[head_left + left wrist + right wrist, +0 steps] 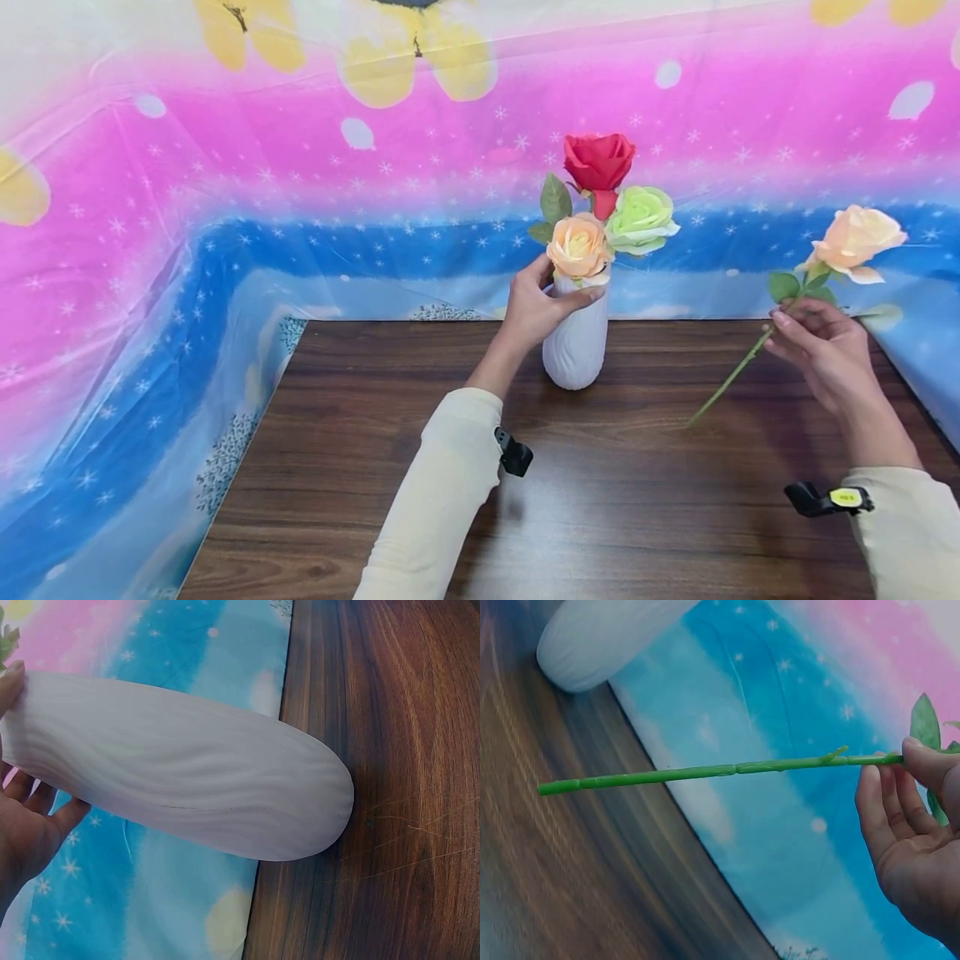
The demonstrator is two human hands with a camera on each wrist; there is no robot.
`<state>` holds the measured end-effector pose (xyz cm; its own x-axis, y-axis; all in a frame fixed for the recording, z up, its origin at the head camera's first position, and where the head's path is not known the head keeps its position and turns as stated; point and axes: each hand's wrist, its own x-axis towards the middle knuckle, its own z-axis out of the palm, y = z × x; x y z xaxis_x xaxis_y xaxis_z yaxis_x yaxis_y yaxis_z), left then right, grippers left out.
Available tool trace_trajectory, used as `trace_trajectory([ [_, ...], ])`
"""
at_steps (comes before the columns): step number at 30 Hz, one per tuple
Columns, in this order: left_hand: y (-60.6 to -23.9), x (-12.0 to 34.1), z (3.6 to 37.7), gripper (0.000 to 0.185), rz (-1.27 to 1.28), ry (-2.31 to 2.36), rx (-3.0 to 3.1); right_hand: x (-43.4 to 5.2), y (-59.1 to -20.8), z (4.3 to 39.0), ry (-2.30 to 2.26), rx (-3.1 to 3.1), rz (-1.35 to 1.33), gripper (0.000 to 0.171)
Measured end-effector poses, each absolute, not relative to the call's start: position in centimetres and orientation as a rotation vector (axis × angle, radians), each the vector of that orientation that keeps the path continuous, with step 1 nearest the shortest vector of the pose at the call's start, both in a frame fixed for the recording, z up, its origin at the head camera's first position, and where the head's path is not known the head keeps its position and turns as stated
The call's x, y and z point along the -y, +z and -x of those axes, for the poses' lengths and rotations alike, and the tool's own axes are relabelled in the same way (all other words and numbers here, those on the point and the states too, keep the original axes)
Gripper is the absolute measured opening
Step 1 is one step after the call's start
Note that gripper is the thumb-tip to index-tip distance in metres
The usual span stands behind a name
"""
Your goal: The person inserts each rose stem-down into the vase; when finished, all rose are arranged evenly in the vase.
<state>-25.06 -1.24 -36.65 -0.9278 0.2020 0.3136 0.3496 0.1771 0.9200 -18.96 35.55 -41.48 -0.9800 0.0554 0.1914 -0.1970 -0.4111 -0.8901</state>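
Note:
My left hand (pixel 536 304) grips the neck of a white vase (pixel 576 350) with a wavy ribbed surface; its base is near the table's back edge. In the vase stand a red rose (pixel 598 160), a light green rose (pixel 642 220) and a peach rose (pixel 579 245), their stems hidden inside. To the right, my right hand (pixel 828 350) pinches the stem of another peach rose (pixel 858 240) just below its leaves. Its bare green stem (pixel 705 772) slants down toward the vase, the cut end apart from it.
A dark wood-grain table (pixel 360 467) lies beneath both hands. Behind and along its left side hangs a pink and blue cloth (pixel 375 192) with snowflakes and yellow butterflies. A small black camera (pixel 513 452) sits on the left wrist, another (pixel 825 498) on the right.

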Motion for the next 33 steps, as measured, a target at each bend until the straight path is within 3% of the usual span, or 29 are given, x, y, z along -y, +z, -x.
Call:
trace_trajectory([
  [18,-36.6,1.2,25.1,0.067,0.542,-1.865,2.324,-31.4,-37.8,19.5,2.388,1.447,-0.466,0.013],
  [33,-36.6,1.2,25.0,0.067,0.537,-1.869,2.329,-29.4,-35.2,19.3,2.409,1.277,-0.611,0.015],
])
